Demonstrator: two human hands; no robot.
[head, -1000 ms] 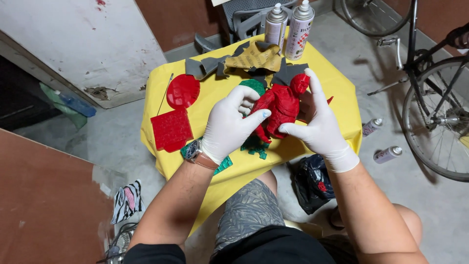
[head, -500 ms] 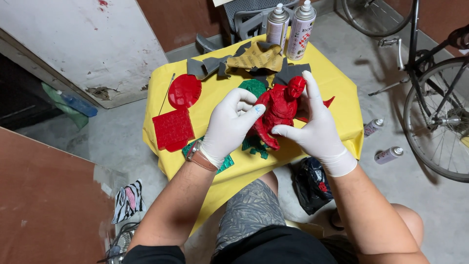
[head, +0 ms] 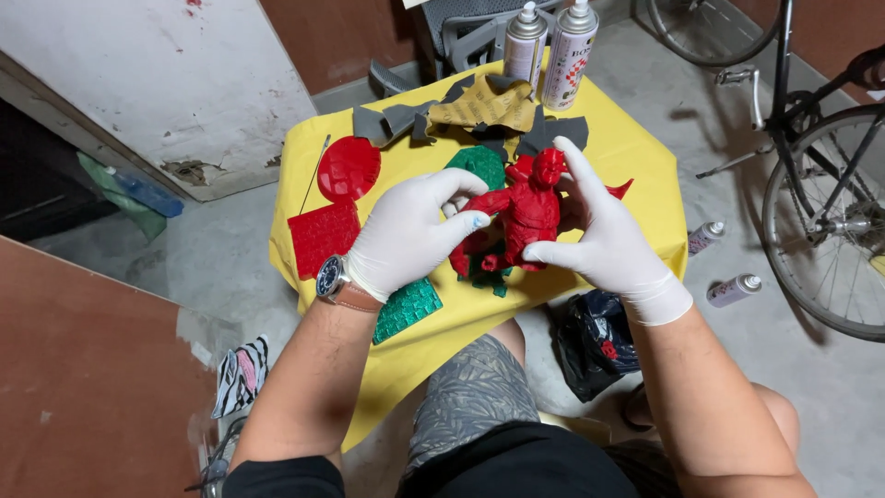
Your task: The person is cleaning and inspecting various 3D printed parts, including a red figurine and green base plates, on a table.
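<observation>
Both my hands wear white gloves and hold a red figurine above a small table under a yellow cloth. My left hand, with a watch on the wrist, grips the figurine's left side. My right hand wraps its right side, forefinger up behind the head. Under the figurine lie green textured pieces, one more at the cloth's near edge. A red round disc and a red square plate lie on the cloth to the left.
Two spray cans stand at the table's back, with sandpaper sheets and grey scraps beside them. A bicycle stands at right. Two small cans lie on the floor. A black bag sits by my knee.
The figurine has been raised and turned a little in my hands. My right forefinger now stands up behind its head.
</observation>
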